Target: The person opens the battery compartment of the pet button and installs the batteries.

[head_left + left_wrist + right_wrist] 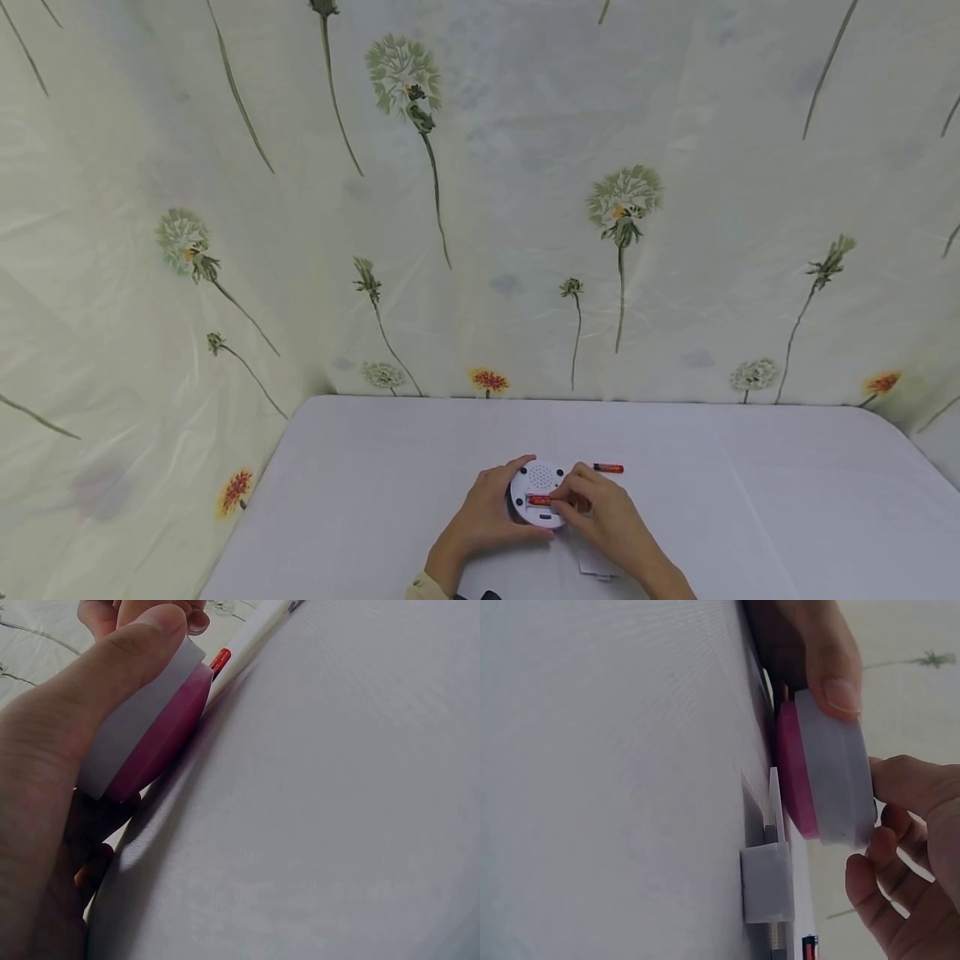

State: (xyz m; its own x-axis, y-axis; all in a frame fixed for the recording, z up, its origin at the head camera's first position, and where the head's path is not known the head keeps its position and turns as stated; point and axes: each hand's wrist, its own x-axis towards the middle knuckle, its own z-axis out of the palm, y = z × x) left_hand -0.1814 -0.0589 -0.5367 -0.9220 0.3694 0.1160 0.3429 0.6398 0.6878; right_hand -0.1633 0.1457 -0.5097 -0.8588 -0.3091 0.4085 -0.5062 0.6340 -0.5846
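A round white device (542, 477) with a pink underside is tilted up just above the table, its face with speaker holes and an open battery slot toward me. My left hand (483, 510) grips its rim, the thumb along the near edge and the fingers around the far side. A red battery (539, 500) lies at the slot. The right hand (600, 507) pinches at the battery's right end with thumb and index finger, which hide that end. In the right wrist view, its fingertips (881, 840) are right at the device's white face (836, 776).
Another red battery (608, 468) lies on the white table (375, 467) beyond the right hand. A small white plastic piece (596, 568) lies near the right forearm, and a dark object (491, 595) shows at the bottom edge. Flower-patterned cloth (510, 208) hangs behind the table.
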